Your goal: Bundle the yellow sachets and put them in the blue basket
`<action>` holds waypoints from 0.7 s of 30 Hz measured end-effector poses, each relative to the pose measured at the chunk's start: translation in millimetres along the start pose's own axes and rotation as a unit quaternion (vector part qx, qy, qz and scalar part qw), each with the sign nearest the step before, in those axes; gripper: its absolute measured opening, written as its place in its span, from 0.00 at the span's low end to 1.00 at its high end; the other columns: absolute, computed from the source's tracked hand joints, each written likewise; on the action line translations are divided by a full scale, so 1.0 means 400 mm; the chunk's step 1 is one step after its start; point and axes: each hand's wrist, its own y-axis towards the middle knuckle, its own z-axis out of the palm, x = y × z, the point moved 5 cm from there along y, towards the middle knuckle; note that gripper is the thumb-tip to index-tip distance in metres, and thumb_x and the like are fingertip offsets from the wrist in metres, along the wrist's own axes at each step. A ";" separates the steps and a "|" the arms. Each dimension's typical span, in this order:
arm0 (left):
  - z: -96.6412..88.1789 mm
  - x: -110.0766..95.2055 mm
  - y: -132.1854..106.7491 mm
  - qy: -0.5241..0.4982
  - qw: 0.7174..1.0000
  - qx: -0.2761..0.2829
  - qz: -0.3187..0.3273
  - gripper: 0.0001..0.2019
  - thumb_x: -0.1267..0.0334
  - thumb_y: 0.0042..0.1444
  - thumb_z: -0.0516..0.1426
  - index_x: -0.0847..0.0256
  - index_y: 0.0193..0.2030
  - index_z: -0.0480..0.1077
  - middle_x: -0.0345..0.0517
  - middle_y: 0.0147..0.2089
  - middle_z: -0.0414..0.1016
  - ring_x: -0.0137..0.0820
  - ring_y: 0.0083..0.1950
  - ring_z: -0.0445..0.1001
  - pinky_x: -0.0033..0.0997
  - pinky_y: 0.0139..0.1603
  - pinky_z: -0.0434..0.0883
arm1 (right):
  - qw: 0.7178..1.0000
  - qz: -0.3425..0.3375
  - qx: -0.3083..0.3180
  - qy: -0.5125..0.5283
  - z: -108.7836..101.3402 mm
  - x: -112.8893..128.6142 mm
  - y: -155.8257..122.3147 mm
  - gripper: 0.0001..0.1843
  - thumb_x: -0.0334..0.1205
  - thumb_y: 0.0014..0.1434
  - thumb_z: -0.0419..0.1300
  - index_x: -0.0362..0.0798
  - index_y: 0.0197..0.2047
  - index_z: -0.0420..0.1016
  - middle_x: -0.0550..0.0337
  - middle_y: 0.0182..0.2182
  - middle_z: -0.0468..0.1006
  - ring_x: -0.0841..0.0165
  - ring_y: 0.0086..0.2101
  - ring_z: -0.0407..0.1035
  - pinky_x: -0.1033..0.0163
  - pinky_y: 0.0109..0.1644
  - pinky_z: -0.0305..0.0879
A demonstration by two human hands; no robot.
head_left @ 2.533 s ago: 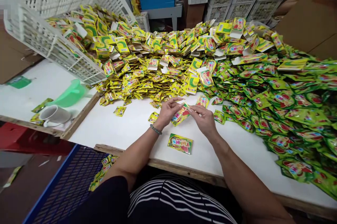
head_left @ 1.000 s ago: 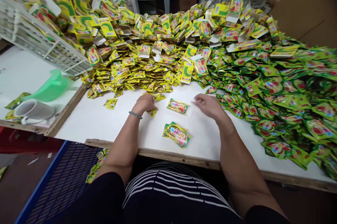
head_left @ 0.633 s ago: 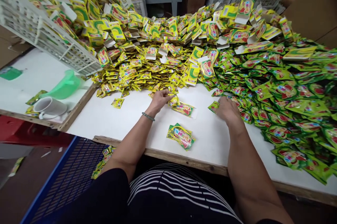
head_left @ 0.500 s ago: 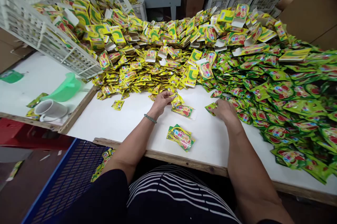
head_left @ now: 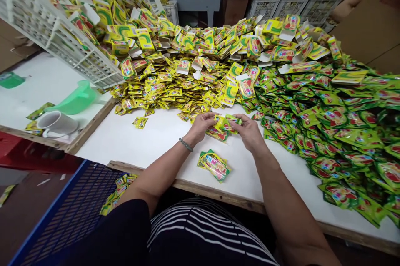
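Note:
My left hand [head_left: 201, 125] and my right hand [head_left: 248, 130] meet over the white table [head_left: 146, 145], both pinching small yellow and green sachets [head_left: 225, 123] held between them. Just under the hands lies a flat printed packet [head_left: 217, 134]. Nearer to me a small stack of finished packets [head_left: 215, 165] rests on the table. A heap of small yellow sachets [head_left: 168, 89] lies beyond my left hand. A wide spread of green sachets [head_left: 331, 120] lies to the right of my right hand.
A tilted white plastic crate [head_left: 53, 28] spills flat yellow cartons [head_left: 237, 41] across the back. On a side table at left stand a green scoop [head_left: 75, 99] and a white mug [head_left: 56, 123]. A blue crate [head_left: 71, 220] sits on the floor by my left knee.
Both hands reached out, the left to the yellow heap and the right to the green spread, each took a sachet, then came back together over the flat packet.

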 end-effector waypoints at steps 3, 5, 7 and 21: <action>0.019 0.003 -0.009 -0.008 1.000 0.027 0.001 0.14 0.72 0.39 0.63 0.65 0.36 0.72 0.40 0.30 0.74 0.24 0.29 0.71 0.23 0.30 0.66 | 0.999 -0.008 0.011 -0.040 0.020 -0.006 -0.003 0.24 0.56 0.42 0.68 0.51 0.39 0.74 0.62 0.29 0.77 0.65 0.31 0.71 0.58 0.36 0.70; 0.026 0.007 -0.010 -0.011 0.999 0.034 0.000 0.13 0.71 0.39 0.63 0.65 0.35 0.71 0.39 0.29 0.73 0.23 0.28 0.70 0.22 0.28 0.65 | 0.996 -0.016 -0.006 -0.084 0.013 -0.004 -0.005 0.22 0.55 0.44 0.67 0.51 0.40 0.74 0.62 0.29 0.76 0.65 0.31 0.70 0.58 0.36 0.70; 0.028 0.009 -0.007 -0.006 1.000 0.029 0.010 0.11 0.68 0.41 0.64 0.65 0.34 0.70 0.38 0.28 0.72 0.22 0.27 0.69 0.21 0.28 0.63 | 0.994 -0.028 -0.016 -0.105 0.009 0.001 -0.008 0.22 0.53 0.45 0.67 0.51 0.41 0.74 0.62 0.29 0.75 0.66 0.30 0.70 0.59 0.35 0.69; 0.021 0.004 -0.005 -0.029 0.999 -0.002 0.020 0.19 0.70 0.37 0.66 0.65 0.39 0.72 0.36 0.25 0.72 0.21 0.26 0.68 0.22 0.30 0.63 | 0.982 -0.069 -0.038 -0.170 -0.014 0.029 -0.014 0.19 0.53 0.42 0.68 0.48 0.34 0.77 0.64 0.26 0.71 0.72 0.25 0.61 0.64 0.29 0.61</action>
